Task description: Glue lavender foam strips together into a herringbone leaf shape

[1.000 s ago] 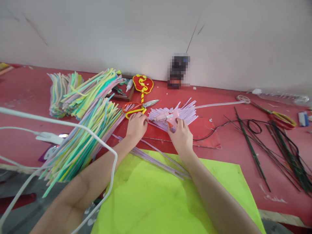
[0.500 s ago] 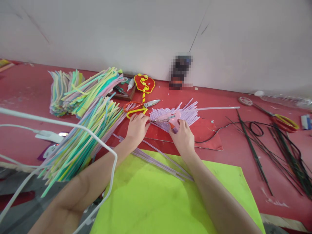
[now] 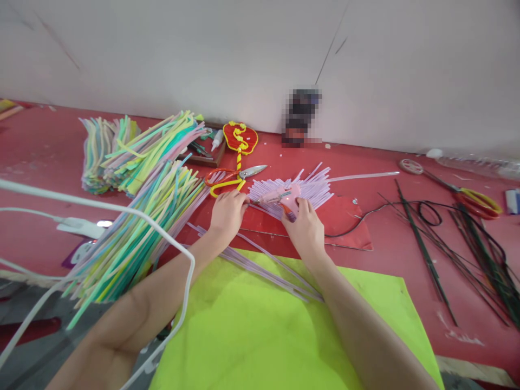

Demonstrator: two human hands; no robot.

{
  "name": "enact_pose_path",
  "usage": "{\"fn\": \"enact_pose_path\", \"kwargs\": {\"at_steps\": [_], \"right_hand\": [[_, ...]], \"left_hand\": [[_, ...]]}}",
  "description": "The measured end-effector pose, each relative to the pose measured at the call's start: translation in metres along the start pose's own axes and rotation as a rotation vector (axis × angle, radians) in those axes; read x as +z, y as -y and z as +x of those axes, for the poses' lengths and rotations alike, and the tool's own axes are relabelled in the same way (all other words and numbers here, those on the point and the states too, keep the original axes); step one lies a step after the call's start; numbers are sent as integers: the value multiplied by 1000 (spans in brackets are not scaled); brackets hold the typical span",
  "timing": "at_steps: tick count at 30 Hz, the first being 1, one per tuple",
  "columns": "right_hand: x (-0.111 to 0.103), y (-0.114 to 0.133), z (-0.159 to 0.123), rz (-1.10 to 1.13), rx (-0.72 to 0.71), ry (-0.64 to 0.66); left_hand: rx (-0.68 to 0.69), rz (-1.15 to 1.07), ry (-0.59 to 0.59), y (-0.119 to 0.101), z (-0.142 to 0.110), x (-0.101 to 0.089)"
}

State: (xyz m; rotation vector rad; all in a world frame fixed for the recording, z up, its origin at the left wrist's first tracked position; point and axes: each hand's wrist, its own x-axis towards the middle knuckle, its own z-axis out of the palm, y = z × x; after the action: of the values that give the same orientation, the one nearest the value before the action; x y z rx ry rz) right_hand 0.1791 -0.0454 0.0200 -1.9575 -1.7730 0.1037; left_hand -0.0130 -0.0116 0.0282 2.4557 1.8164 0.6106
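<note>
My right hand is wrapped round the handle of a pink hot glue gun. The gun lies nearly level, its nozzle toward the left. Close to that nozzle are the pinched fingertips of my left hand; whatever they hold is too small to make out. Behind and beneath the gun spreads a heap of short lilac pipe cleaners. Longer lilac pipe cleaners run between my forearms over a yellow-green cloth. Just beyond my left hand rest scissors with red and yellow handles, blades apart.
Bundles of multicoloured pipe cleaners fill the left. A white cable loops across my left forearm. A red-and-yellow ornament and a small tray sit at the back. Rightward lie dark stems, a black cord and more scissors.
Both hands and the glue gun stay almost in the same place; the gun has turned very slightly. The whole view has shifted a little.
</note>
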Motion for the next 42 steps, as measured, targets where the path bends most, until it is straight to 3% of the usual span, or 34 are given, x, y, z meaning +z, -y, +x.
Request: {"fn": "enact_pose_path", "kwargs": {"at_steps": [42], "right_hand": [[-13,-14,2,28,8,60]], "left_hand": [[17,30,6,-2,0,-2]]}}
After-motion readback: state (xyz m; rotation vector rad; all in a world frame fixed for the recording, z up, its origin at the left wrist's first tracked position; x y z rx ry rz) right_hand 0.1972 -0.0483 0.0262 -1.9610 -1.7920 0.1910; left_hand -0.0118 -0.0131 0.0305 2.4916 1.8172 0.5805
